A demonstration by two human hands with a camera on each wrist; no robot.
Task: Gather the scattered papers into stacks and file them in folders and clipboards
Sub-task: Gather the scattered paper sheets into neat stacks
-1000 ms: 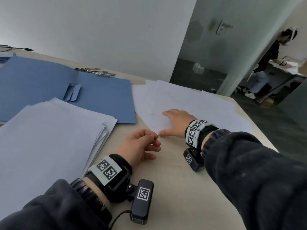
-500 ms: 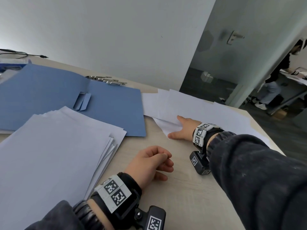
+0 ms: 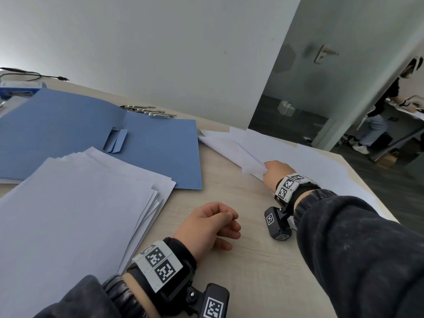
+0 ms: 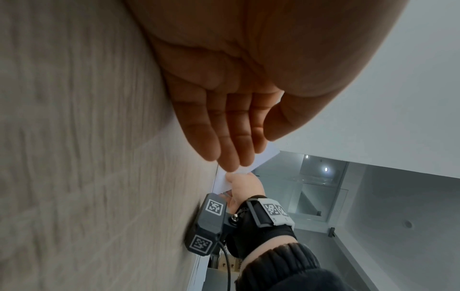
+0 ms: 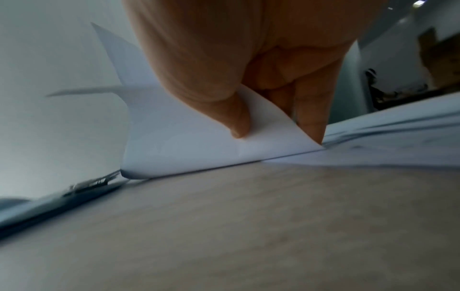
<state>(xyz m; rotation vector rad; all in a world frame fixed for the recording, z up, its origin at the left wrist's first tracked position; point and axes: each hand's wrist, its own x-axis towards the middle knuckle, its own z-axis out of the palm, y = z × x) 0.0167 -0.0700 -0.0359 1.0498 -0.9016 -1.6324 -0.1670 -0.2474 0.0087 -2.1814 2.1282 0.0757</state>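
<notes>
left hand (image 3: pixel 207 226) rests on the bare table (image 3: pixel 263 271) nearest the camera, fingers loosely curled, holding nothing. beside it to the left lies the gathered stack (image 3: pixel 75 214), edges fanned and not yet squared. right hand (image 3: pixel 274 172) further out pinches the near corner of the loose sheets (image 3: pixel 250 160), thumb on top and fingers under, corner curled up off the table. more scattered papers (image 3: pixel 309 161) spread under and beyond it to the table edge. open blue folder (image 3: pixel 149 145) lies flat between stack and scattered papers, metal clips (image 3: pixel 149 112) behind it near the wall.

handling: sheets look light, floppy, slippery on each other, so a corner pinch likely lets them fan or sag; better to slide them together and support underneath.

vs the earlier frames: right hand was flat on the sheets, now the corner is lifted and pinched. left hand has stayed idle.
</notes>
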